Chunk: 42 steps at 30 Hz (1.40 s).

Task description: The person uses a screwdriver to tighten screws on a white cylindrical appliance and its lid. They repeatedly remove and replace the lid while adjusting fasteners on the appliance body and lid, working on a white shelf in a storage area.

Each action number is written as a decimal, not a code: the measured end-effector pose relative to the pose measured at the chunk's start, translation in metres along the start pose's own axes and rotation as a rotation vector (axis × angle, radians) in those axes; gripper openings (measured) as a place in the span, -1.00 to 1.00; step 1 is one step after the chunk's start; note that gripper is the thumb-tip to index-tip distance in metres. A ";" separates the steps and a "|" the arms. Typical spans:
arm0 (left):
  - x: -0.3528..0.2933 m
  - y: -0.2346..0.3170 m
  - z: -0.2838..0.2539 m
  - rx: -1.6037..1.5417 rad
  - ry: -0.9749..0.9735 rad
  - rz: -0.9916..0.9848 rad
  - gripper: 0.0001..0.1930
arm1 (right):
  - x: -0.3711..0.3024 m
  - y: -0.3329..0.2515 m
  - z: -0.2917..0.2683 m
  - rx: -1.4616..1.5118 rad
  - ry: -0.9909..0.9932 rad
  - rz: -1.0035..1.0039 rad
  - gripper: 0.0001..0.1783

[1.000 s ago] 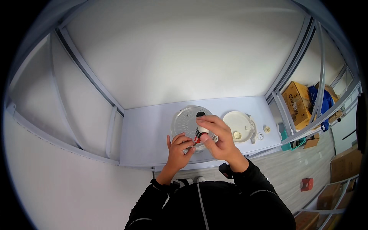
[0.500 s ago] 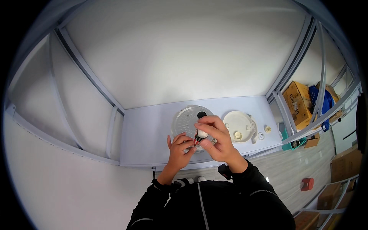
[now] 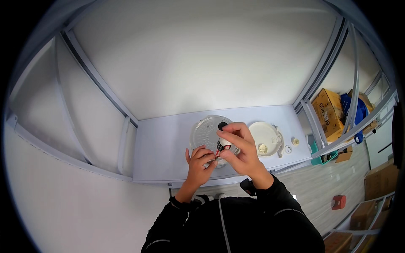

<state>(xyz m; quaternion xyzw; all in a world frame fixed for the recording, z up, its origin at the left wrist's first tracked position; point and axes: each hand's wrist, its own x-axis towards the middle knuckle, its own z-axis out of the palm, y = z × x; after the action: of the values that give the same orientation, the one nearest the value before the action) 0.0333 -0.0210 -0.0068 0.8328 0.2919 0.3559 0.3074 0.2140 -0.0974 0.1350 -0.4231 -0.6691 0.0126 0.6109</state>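
Observation:
My right hand grips a short, thick object with a white body, black and red patches and a narrow lower end; its exact kind I cannot make out. That end points down toward the fingertips of my left hand. My left thumb and index finger come together there, and whatever they pinch is too small to tell. Both hands are over the near side of a round, clear, ribbed cover lying on the table. A black round piece shows just beyond my right fingers.
To the right on the white table lies a round white dish-like housing with a small cream part in it. Two small round parts, one cream and one white, lie beside it. Metal frame posts and cardboard boxes stand at the right.
My right hand has shifted slightly up and right, and the object in it tilts a little differently. The left hand stays at nearly the same place.

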 end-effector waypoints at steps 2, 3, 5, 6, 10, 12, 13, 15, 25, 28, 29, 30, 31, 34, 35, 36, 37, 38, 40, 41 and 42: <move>0.000 0.001 0.000 0.006 0.002 -0.005 -0.85 | -0.007 0.001 -0.002 -0.030 -0.056 0.101 -0.54; 0.000 0.002 0.000 0.009 0.002 -0.009 -0.85 | -0.009 0.002 -0.003 -0.045 -0.084 0.150 -0.53; 0.000 0.002 0.000 0.019 0.003 -0.008 -0.85 | -0.007 0.003 -0.002 -0.012 -0.057 0.129 -0.52; 0.000 0.000 0.000 0.025 0.003 -0.004 -0.85 | -0.005 0.004 -0.002 0.005 -0.043 0.117 -0.51; 0.001 0.000 0.001 0.036 -0.002 0.015 -0.85 | -0.007 0.004 -0.004 0.076 -0.102 0.095 -0.56; 0.001 -0.001 0.003 0.035 0.011 0.019 -0.84 | -0.005 -0.003 -0.006 0.134 -0.139 0.163 -0.57; 0.001 -0.001 0.003 0.034 0.017 0.020 -0.84 | -0.001 -0.005 -0.005 0.083 -0.113 0.097 -0.57; -0.001 -0.002 0.003 0.034 0.023 0.013 -0.83 | 0.008 -0.007 -0.002 -0.012 -0.062 -0.035 -0.58; 0.000 0.000 0.002 0.063 0.003 0.022 -0.82 | -0.007 -0.004 -0.001 0.160 -0.044 0.108 -0.52; -0.001 -0.003 0.002 0.059 0.029 0.031 -0.83 | -0.003 -0.004 0.000 0.071 -0.056 0.040 -0.50; 0.000 -0.002 0.002 0.059 0.027 0.029 -0.83 | 0.001 -0.007 -0.002 -0.004 -0.051 0.001 -0.48; 0.000 0.000 0.001 0.059 0.026 0.026 -0.83 | 0.004 -0.009 -0.003 -0.079 -0.047 -0.039 -0.47; 0.001 0.002 0.001 0.060 0.024 0.024 -0.83 | 0.001 -0.008 -0.005 -0.057 -0.083 0.051 -0.48; 0.001 0.003 0.001 0.068 0.019 0.025 -0.83 | -0.009 -0.008 -0.009 0.012 -0.117 0.237 -0.50; 0.001 0.003 0.000 0.075 0.014 0.024 -0.82 | -0.008 -0.010 -0.007 0.039 -0.078 0.242 -0.51; 0.000 0.004 -0.001 0.082 0.008 0.023 -0.81 | -0.007 -0.011 -0.006 0.065 -0.038 0.246 -0.52; 0.000 0.005 -0.001 0.088 0.002 0.022 -0.80 | -0.010 -0.009 -0.006 0.065 -0.027 0.212 -0.52; 0.000 0.005 -0.001 0.090 0.003 0.021 -0.80 | -0.011 -0.005 -0.005 0.064 -0.018 0.175 -0.52; -0.002 0.005 0.000 0.093 0.003 0.019 -0.80 | -0.009 -0.003 -0.008 0.011 -0.006 0.084 -0.51; -0.003 0.005 0.001 0.088 0.007 0.016 -0.82 | -0.007 -0.005 -0.010 -0.039 -0.005 0.031 -0.50; -0.003 0.006 0.001 0.082 0.011 0.012 -0.83 | -0.006 -0.006 -0.012 -0.088 -0.004 -0.022 -0.49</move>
<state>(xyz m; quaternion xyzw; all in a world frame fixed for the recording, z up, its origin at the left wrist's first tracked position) 0.0338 -0.0268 -0.0042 0.8445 0.3028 0.3503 0.2691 0.2204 -0.1111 0.1365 -0.4419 -0.6750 -0.0226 0.5904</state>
